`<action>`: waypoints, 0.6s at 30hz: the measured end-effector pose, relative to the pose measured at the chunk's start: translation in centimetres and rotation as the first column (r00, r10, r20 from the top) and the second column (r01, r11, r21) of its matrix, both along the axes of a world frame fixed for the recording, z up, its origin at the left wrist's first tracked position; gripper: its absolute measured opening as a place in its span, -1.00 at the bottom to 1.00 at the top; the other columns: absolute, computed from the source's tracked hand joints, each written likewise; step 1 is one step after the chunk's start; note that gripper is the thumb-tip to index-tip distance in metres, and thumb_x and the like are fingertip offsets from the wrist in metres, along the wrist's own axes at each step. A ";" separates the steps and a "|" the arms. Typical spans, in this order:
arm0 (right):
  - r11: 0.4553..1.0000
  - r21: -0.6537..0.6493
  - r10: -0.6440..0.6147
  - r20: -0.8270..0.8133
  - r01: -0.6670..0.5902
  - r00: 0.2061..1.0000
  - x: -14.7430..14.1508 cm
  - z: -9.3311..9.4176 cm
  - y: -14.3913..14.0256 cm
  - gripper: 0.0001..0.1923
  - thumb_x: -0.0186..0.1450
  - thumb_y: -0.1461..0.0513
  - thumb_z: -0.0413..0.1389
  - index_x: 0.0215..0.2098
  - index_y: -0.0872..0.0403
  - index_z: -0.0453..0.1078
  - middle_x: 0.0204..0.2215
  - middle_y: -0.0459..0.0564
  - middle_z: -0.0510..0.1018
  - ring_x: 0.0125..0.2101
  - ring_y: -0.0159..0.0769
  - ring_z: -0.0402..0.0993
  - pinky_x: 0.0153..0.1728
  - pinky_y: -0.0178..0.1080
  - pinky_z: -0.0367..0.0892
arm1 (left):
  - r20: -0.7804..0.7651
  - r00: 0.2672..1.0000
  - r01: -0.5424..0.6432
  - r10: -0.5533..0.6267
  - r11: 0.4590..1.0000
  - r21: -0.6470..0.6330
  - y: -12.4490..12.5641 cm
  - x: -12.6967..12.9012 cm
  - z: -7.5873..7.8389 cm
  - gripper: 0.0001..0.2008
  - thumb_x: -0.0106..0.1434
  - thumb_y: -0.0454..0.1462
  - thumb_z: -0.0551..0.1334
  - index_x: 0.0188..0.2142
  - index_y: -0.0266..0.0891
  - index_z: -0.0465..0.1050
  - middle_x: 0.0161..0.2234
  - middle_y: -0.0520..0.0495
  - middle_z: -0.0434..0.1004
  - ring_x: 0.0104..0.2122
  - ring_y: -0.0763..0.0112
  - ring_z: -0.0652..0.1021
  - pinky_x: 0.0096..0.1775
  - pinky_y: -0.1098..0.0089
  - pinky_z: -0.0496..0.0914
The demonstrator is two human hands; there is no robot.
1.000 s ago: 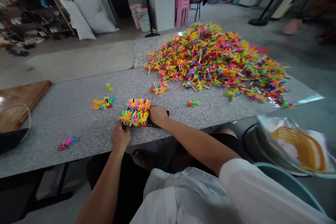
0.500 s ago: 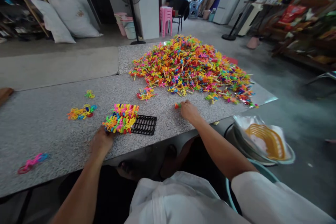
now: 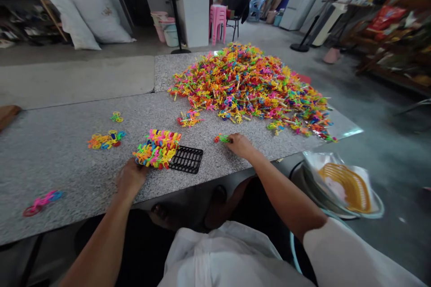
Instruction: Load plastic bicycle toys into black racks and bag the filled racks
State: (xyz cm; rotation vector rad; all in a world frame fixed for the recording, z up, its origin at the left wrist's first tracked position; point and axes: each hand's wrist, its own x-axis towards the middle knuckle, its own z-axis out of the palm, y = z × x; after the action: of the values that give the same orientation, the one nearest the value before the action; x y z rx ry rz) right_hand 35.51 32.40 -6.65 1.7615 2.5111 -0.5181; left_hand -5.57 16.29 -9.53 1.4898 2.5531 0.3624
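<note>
My left hand (image 3: 130,176) is closed at the left end of a black plastic grid rack (image 3: 186,159). Rows of small colourful plastic pieces (image 3: 158,149) fill the rack's left and middle; bare slots show at its right. To the right of the rack, my right hand (image 3: 241,145) pinches a small red-and-green plastic piece (image 3: 222,138) just above the tabletop. Its exact kind is too small to make out. A little cluster of similar pieces (image 3: 189,119) lies behind the rack, and other loose ones (image 3: 106,140) lie to its left.
A large heap of the colourful pieces (image 3: 249,83) covers the back right of the speckled grey table (image 3: 84,179). A pink-and-blue piece (image 3: 43,202) lies near the front left. Beyond the right edge stands a basin with a yellow basket (image 3: 346,184). A fan (image 3: 173,9) stands behind.
My right hand has moved slightly left toward the rack with the red-and-green piece, more of which now shows. My left hand stays at the rack. The camera view has shifted a little.
</note>
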 end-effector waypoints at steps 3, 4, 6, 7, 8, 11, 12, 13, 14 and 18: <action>0.999 -0.035 0.007 -0.010 -0.007 1.000 -2.1 0.9 0.6 -0.74 0.51 0.20 0.14 0.00 0.11 0.65 -0.05 0.12 0.74 -0.06 -0.17 0.63 -0.15 -0.31 0.33 | 0.055 0.998 -0.033 0.036 0.999 -0.043 -0.4 0.3 0.8 -0.56 0.40 -0.05 0.12 0.07 -0.22 0.60 -0.09 -0.29 0.74 -0.03 -0.13 0.69 -0.12 0.16 0.53; 0.999 -0.037 0.020 -0.012 -0.021 1.000 -2.8 1.3 0.7 -0.74 0.52 0.19 0.13 0.00 0.09 0.65 -0.04 0.11 0.75 -0.05 -0.17 0.64 -0.16 -0.31 0.33 | 0.070 0.997 -0.035 0.038 0.998 -0.053 -0.7 0.4 1.0 -0.56 0.40 -0.05 0.11 0.06 -0.21 0.59 -0.09 -0.29 0.73 -0.03 -0.14 0.69 -0.11 0.14 0.53; 0.996 -0.047 0.071 -0.016 -0.072 0.997 -4.1 1.8 1.0 -0.72 0.52 0.15 0.13 -0.02 0.07 0.67 -0.02 0.10 0.75 -0.02 -0.15 0.65 -0.17 -0.33 0.35 | 0.086 0.993 -0.071 0.076 0.996 -0.054 -1.2 0.3 1.2 -0.54 0.38 -0.01 0.10 0.04 -0.20 0.59 -0.11 -0.29 0.73 -0.05 -0.18 0.68 -0.10 0.08 0.54; 0.994 -0.061 0.085 -0.010 -0.085 0.996 -4.7 2.0 1.2 -0.71 0.52 0.13 0.13 -0.03 0.08 0.68 -0.02 0.12 0.76 -0.01 -0.14 0.66 -0.16 -0.33 0.37 | 0.115 0.989 -0.081 0.088 0.995 -0.063 -1.5 0.2 1.2 -0.52 0.36 0.01 0.11 0.06 -0.20 0.58 -0.10 -0.29 0.73 -0.04 -0.19 0.68 -0.10 0.07 0.55; 0.993 -0.072 0.096 -0.010 -0.097 0.995 -5.3 2.2 1.6 -0.68 0.52 0.12 0.14 -0.03 0.10 0.68 0.00 0.14 0.75 0.01 -0.12 0.66 -0.15 -0.32 0.38 | 0.124 0.980 -0.150 0.153 0.988 -0.040 -1.6 0.1 1.2 -0.50 0.34 0.01 0.10 0.08 -0.18 0.57 -0.10 -0.27 0.73 -0.03 -0.20 0.67 -0.08 0.04 0.55; 0.996 -0.068 0.049 -0.039 -0.052 0.998 -7.8 2.8 3.0 -0.59 0.52 0.05 0.14 0.06 0.16 0.67 0.05 0.22 0.74 0.02 -0.04 0.68 -0.13 -0.28 0.46 | 0.213 0.940 -0.286 0.268 0.956 0.059 -1.6 0.1 1.4 -0.48 0.34 0.06 0.08 0.14 -0.02 0.56 -0.03 -0.12 0.73 -0.01 -0.08 0.68 -0.02 0.05 0.57; 0.998 -0.058 0.036 -0.066 -0.040 0.997 -9.0 3.2 3.5 -0.56 0.51 0.02 0.14 0.10 0.16 0.66 0.07 0.22 0.73 0.02 -0.03 0.68 -0.12 -0.27 0.48 | 0.233 0.930 -0.308 0.285 0.949 0.070 -1.5 0.3 1.6 -0.49 0.33 0.07 0.08 0.14 0.03 0.56 -0.04 -0.09 0.73 -0.01 -0.06 0.68 -0.01 0.05 0.57; 0.998 -0.045 0.031 -0.101 -0.036 0.994 -10.4 3.7 4.0 -0.54 0.52 0.00 0.15 0.13 0.15 0.64 0.09 0.20 0.72 0.03 -0.04 0.67 -0.12 -0.27 0.49 | 0.237 0.925 -0.321 0.297 0.945 0.066 -1.4 0.5 1.9 -0.50 0.32 0.08 0.08 0.11 0.05 0.57 -0.07 -0.08 0.73 -0.02 -0.08 0.68 -0.01 0.03 0.57; 0.998 -0.030 0.042 -0.147 -0.047 0.988 -12.0 4.4 4.3 -0.53 0.52 -0.02 0.17 0.15 0.14 0.63 0.10 0.16 0.72 0.03 -0.06 0.67 -0.10 -0.29 0.49 | 0.226 0.925 -0.323 0.304 0.945 0.047 -1.3 0.7 2.1 -0.51 0.31 0.08 0.08 0.08 0.05 0.58 -0.12 -0.09 0.73 -0.03 -0.11 0.68 -0.01 0.01 0.56; 0.969 -0.076 0.170 -0.482 -0.234 0.860 -18.2 7.5 4.5 -0.59 0.56 0.04 0.20 0.28 0.02 0.53 0.01 -0.23 0.75 -0.09 -0.39 0.66 -0.14 -0.49 0.42 | 0.149 0.957 -0.246 0.249 0.969 -0.036 -1.2 0.9 2.2 -0.61 0.20 0.05 0.10 -0.13 0.02 0.56 -0.29 -0.15 0.68 -0.04 -0.25 0.66 -0.05 -0.07 0.54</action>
State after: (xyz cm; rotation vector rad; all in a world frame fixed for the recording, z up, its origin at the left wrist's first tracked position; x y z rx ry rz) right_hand 17.35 36.90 0.81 1.4327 2.8363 -1.1964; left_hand -4.62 15.10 -7.38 1.0903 2.6139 0.4667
